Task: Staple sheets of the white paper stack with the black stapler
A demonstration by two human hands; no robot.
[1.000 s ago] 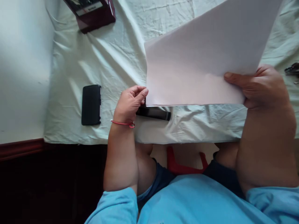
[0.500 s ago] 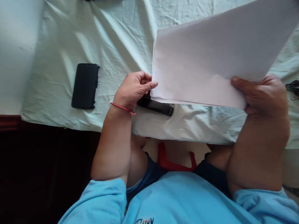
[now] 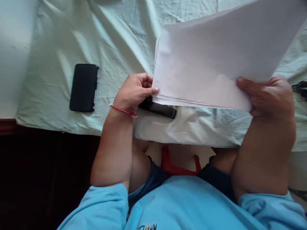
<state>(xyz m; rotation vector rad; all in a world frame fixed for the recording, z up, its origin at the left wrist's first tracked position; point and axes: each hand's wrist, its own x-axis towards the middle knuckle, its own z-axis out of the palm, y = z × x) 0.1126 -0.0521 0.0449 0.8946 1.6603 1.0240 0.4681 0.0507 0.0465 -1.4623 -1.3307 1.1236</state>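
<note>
A few white paper sheets point(image 3: 211, 60) hang above the table, lying one over another with their edges slightly offset at the lower left. My left hand point(image 3: 136, 89) pinches their lower left corner, thumb on top and fingers curled behind. My right hand point(image 3: 271, 97) grips the lower right part, its thumb flat on the top sheet and its fingers hidden underneath. Below the left corner of the paper, a long black object point(image 3: 159, 108) that looks like a stapler lies on the cloth, partly covered by my left hand and the sheets.
A black phone in a case point(image 3: 83, 88) lies on the pale green tablecloth point(image 3: 115, 38) to the left. Dark keys point(image 3: 301, 88) sit at the far right edge. A red plastic stool point(image 3: 177, 166) shows beneath the table's front edge, between my legs.
The sheets' left edges have fanned apart slightly, and their left corner has shifted a little left with my left hand. My right hand keeps its grip. The whole view has shifted slightly.
</note>
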